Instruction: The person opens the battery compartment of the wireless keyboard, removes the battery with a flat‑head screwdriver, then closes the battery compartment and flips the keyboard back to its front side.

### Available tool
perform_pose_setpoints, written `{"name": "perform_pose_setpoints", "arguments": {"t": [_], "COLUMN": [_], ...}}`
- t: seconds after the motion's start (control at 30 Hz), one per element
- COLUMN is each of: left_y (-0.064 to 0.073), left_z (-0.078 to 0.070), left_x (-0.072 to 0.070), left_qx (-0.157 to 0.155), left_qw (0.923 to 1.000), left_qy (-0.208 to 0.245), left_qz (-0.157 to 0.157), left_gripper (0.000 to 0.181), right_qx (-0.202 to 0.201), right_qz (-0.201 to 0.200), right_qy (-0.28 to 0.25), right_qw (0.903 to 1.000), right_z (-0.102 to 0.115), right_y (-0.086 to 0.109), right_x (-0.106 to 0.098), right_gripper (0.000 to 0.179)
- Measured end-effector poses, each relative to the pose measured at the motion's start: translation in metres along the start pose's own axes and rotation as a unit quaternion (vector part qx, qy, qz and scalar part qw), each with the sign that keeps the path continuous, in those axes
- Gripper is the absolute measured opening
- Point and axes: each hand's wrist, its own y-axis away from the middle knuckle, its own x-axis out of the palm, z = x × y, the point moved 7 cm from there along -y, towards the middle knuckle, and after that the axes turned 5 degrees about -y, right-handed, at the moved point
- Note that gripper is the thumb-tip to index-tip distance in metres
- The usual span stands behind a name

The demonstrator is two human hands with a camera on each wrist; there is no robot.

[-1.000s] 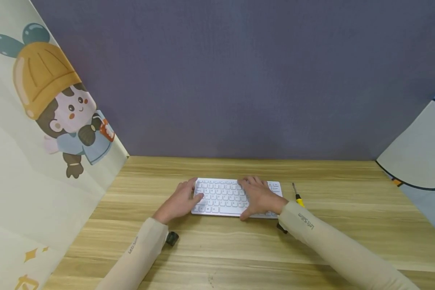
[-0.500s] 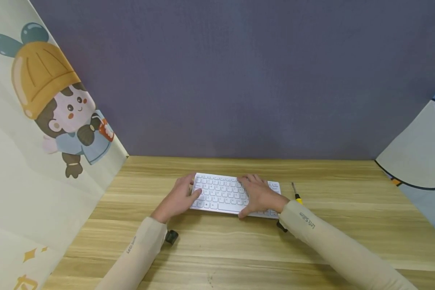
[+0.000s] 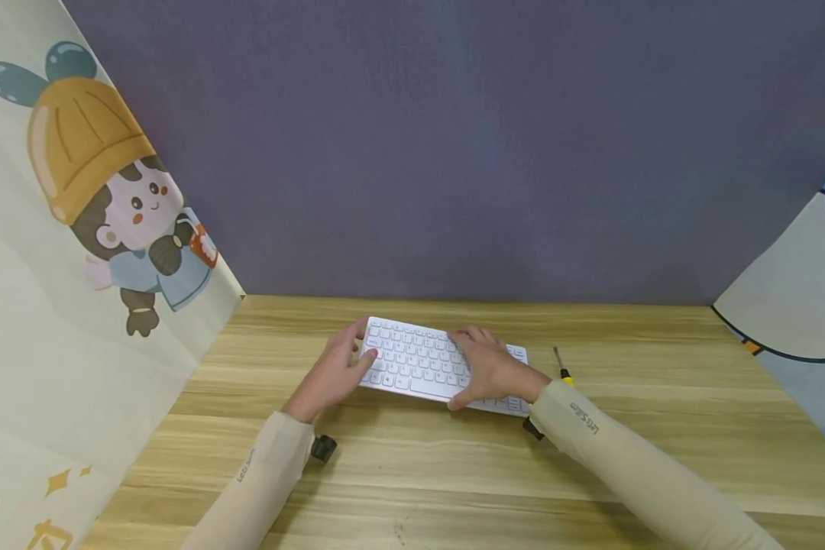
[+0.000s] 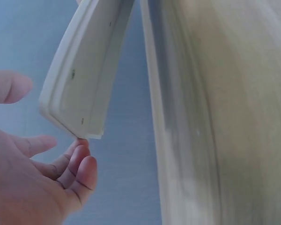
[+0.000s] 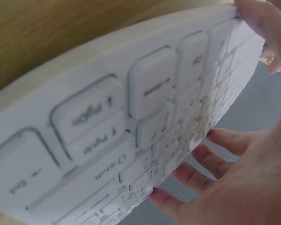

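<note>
One white keyboard (image 3: 418,360) over the middle of the desk (image 3: 412,473), tilted, left end raised, right end lower, perhaps touching down: hard to tell. Left hand (image 3: 330,372) wide, thumb clear of the keys, fingertip contact only at the corner; right hand (image 3: 491,372) holding the keyboard across its width, thumb on the near edge, fingers on the far one. Main risk: a drop of the left end, from so slight a touch there. Also possible: a nudge to the screwdriver (image 3: 564,373) near the right end, from any swing rightward
</note>
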Motion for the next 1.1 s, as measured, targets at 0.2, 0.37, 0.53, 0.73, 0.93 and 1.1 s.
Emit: {"name": "perform_pose_setpoints", "arguments": {"t": [0.2,0.37,0.53,0.73,0.93,1.1], "left_y": [-0.001,-0.002,-0.002,0.0,0.0,0.002], "left_z": [-0.004,-0.009,-0.013,-0.021,-0.029,-0.041], "left_x": [-0.007,-0.015,-0.021,-0.03,-0.038,-0.046], "left_qx": [0.02,0.05,0.067,0.118,0.167,0.194], "left_qw": [0.9995,0.9967,0.9934,0.9849,0.9731,0.9633], "left_qy": [0.018,0.05,0.075,0.107,0.135,0.158], "left_qz": [-0.016,-0.04,-0.056,-0.068,-0.083,-0.098], "left_gripper": [0.059,0.054,0.051,0.054,0.055,0.054], "right_qx": [-0.01,-0.023,-0.029,-0.036,-0.061,-0.078], "right_qz": [-0.007,-0.016,-0.024,-0.036,-0.048,-0.052], "right_qy": [-0.027,-0.048,-0.062,-0.091,-0.105,-0.123], "right_qw": [0.9996,0.9984,0.9974,0.9945,0.9914,0.988], "right_z": [0.0,0.002,0.0,-0.002,-0.001,0.001], "right_y": [0.001,0.001,0.0,0.0,0.001,0.002], "right_x": [-0.004,-0.008,-0.009,-0.012,-0.015,-0.016], "right_gripper": [0.124,0.122,0.121,0.121,0.121,0.118]}}
